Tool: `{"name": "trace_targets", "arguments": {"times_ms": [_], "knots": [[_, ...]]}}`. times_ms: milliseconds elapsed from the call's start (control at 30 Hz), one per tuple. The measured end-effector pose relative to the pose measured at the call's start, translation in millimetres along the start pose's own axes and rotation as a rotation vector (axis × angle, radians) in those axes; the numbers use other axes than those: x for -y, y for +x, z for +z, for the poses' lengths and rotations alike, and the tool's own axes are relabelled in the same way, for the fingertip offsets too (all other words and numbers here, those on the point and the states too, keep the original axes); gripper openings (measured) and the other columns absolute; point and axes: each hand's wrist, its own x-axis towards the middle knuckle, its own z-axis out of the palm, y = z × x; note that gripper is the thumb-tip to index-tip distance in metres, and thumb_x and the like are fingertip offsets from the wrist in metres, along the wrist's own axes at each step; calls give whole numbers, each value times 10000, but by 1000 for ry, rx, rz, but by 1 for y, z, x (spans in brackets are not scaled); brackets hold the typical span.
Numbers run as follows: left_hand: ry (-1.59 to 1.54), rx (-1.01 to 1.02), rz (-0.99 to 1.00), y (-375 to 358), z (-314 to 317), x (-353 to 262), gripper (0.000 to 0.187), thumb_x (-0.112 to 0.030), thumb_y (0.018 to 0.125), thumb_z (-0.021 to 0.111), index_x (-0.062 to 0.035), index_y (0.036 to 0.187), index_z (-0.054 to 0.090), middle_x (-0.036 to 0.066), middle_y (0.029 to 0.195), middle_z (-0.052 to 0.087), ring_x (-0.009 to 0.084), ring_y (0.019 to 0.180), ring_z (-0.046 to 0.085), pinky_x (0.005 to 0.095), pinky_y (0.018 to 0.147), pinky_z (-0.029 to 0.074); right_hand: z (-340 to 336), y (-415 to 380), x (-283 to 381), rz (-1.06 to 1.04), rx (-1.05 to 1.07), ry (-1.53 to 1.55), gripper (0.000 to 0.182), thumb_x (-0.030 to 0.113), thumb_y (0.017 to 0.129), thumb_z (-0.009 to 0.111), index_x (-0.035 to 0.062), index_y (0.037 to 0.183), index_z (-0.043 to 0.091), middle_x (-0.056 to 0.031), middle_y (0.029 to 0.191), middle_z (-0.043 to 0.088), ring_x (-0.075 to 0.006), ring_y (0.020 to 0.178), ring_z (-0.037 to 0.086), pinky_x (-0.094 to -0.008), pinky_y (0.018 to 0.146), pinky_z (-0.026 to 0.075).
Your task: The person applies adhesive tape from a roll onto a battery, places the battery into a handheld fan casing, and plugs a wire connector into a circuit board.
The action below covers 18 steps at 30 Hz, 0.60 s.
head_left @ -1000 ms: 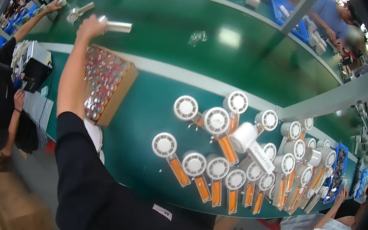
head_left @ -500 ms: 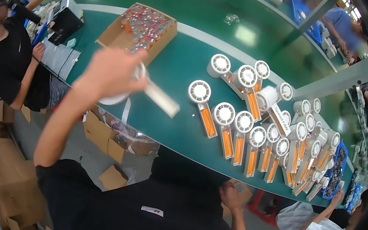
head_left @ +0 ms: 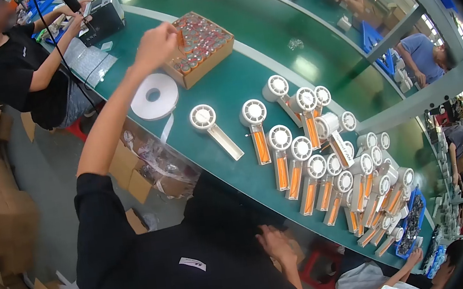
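My left hand (head_left: pixel 158 48) reaches over the near left side of a cardboard box (head_left: pixel 207 71) full of orange cylindrical cells. Its fingers are pinched together beside the cells; what they hold is hidden. A white handheld fan (head_left: pixel 203 116) lies on the green table with its open handle hollow. To its right, another fan (head_left: pixel 254 112) has an orange cell in its handle, and many similar fans are grouped beyond it. Low in the view, my right hand (head_left: pixel 277 246) is near my body, off the table, fingers spread and holding nothing.
A roll of white tape (head_left: pixel 154 97) lies by the table edge, its loose end hanging over. A person (head_left: pixel 23 72) works at the upper left near a black box. Other people are across the table and at lower right, beside a blue tray (head_left: pixel 412 226).
My left hand has let go of the fan, which now lies on the table, and has moved up to the box. My right hand's fingers have spread. The view has shifted slightly.
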Motion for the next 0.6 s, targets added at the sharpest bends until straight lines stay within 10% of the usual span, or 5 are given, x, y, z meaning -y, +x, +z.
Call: {"name": "trace_targets", "arguments": {"times_ms": [367, 600], "knots": [[137, 106, -327, 78, 64, 68, 403, -363, 823, 638, -42, 1057, 702, 217, 1090, 687, 375, 1052, 647, 432, 938, 496, 41, 3, -26, 19, -140, 253, 305, 267, 959, 573, 57, 1179, 597, -224, 1095, 646, -407, 965, 636, -456, 845, 509], [30, 68, -312, 74, 71, 87, 381, -351, 851, 688, -9, 1018, 692, 154, 970, 723, 264, 938, 692, 352, 847, 523, 167, -10, -130, 550, -609, 1277, 216, 213, 976, 592, 4, 1008, 636, -87, 828, 687, -192, 688, 632, -339, 644, 502]]}}
